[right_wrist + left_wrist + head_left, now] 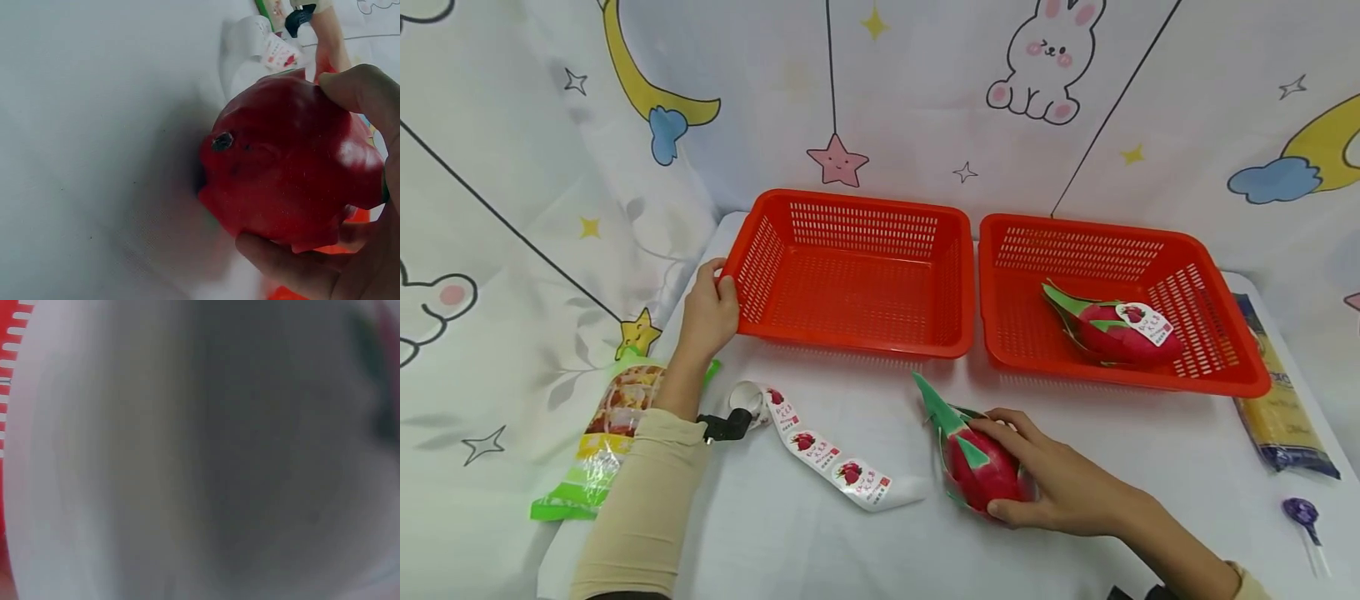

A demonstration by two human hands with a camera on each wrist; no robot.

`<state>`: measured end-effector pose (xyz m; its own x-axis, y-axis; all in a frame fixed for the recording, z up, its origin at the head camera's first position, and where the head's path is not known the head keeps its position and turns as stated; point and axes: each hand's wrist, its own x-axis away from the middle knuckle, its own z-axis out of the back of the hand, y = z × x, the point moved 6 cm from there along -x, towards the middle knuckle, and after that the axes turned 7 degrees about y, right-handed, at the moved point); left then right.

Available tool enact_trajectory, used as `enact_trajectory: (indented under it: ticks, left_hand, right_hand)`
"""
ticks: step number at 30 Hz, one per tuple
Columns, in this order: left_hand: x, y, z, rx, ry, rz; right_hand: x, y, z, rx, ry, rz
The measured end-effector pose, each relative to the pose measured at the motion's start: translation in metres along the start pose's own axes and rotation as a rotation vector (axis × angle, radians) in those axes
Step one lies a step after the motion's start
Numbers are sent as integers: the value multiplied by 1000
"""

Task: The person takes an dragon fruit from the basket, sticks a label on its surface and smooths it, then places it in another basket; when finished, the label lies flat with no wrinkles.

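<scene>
My left hand [709, 308] grips the left end of a red plastic basket [850, 342], its thumb at the rim. In the head view, my right hand [1060, 483] holds a dragon fruit [988, 467] with green scales over the white table. The right wrist view shows the fruit's stem end, with the thumb on one side and fingers [281, 262] on the other. A strip of dragon fruit stickers [820, 454] trails from its roll [748, 396] beside my left wrist. Pale blur fills most of the left wrist view.
A second red basket [1120, 379] on the right contains a dragon fruit [1112, 340] bearing a sticker [1146, 323]. A green snack bag [602, 450] lies at the left, a yellow packet [1288, 408] at the right edge. Below that packet lies a purple lollipop [1302, 510].
</scene>
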<state>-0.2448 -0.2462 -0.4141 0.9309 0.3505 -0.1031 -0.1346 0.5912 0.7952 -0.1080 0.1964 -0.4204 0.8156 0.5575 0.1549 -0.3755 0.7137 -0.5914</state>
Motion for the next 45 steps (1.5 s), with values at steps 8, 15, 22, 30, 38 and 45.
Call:
enact_trajectory:
  ticks: [8,15,22,30,38,45]
  left_hand:
    - [-1,-2,4,-17,14,-18]
    - [23,39,35,39,169,-183]
    - [119,93,17,-120,-78,-582]
    - [189,61,-58,-507,-522,-627]
    - [194,55,-71,-608,-326,-774]
    - [184,66,-64,-510,-164,-863]
  right_hand:
    - [-6,0,-2,53,-19,5]
    - [-9,3,-3,-6,-60,-57]
    - [-10,4,-2,-30,-101,-103]
    - [-13,4,-1,-37,-111,-112]
    - [-14,4,0,-22,-85,-90]
    - [-15,5,4,23,-81,-90]
